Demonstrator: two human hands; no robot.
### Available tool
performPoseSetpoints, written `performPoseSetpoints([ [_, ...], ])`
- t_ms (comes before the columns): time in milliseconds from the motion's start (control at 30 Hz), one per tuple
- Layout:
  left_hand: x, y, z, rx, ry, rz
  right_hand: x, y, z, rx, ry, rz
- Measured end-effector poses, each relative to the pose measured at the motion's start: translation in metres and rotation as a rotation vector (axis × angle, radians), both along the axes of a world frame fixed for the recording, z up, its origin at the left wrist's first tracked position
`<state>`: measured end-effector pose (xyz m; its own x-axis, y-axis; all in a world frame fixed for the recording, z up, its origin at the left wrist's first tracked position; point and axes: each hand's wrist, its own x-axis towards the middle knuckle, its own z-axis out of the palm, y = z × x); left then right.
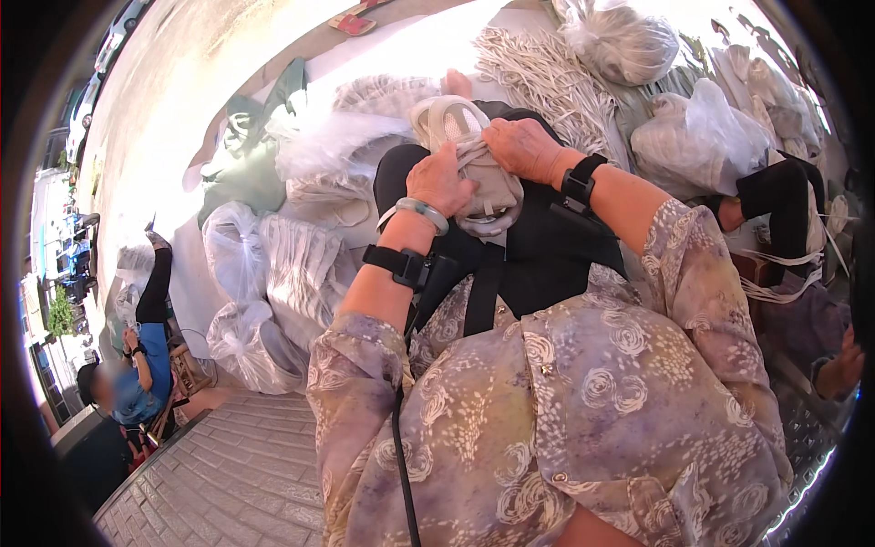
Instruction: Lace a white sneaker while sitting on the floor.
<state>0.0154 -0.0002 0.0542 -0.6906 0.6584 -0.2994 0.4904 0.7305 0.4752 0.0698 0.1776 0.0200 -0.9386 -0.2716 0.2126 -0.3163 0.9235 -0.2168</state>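
Note:
A light beige shoe (496, 190) rests on my lap between my dark-clothed knees, one rounded end toward my body and its opening at the far end. Pale shoelace (470, 151) strands cross its upper between my hands. My left hand (441, 182) is closed at the shoe's left side, its fingertips pinching at the lace. From the right, my right hand (523, 149) bends over the upper, with thumb and fingers pinched on the lace near the opening. The fingertips partly hide the strands they hold.
A heap of loose pale laces (538, 80) lies beyond my right knee. Clear plastic bags (697, 132) stand to the right, more bundled bags (239, 251) to the left, beside a green sack (239, 169). One person (146, 365) sits far left; another person's dark-clothed leg (782, 196) is close at right.

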Motion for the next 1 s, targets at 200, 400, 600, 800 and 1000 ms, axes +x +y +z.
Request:
performPoseSetpoints([
  [200, -0.002, -0.001, -0.003, -0.01, -0.03, 0.027, -0.006, -0.003, 0.016, 0.028, 0.053, 0.035],
  [400, -0.001, 0.002, 0.003, -0.003, -0.013, 0.002, 0.005, 0.006, 0.005, -0.487, -0.169, -0.167],
  [600, 0.003, -0.004, 0.005, 0.002, -0.027, 0.029, 0.012, -0.007, 0.002, -0.528, -0.307, -0.404],
  [800, 0.003, -0.009, -0.005, 0.185, 0.03, 0.171, 0.008, -0.019, 0.007, -0.454, -0.247, -0.514],
  [1000, 0.006, 0.006, 0.01, -0.066, 0.141, 0.201, 0.004, -0.02, 0.012, -0.338, -0.287, -0.529],
])
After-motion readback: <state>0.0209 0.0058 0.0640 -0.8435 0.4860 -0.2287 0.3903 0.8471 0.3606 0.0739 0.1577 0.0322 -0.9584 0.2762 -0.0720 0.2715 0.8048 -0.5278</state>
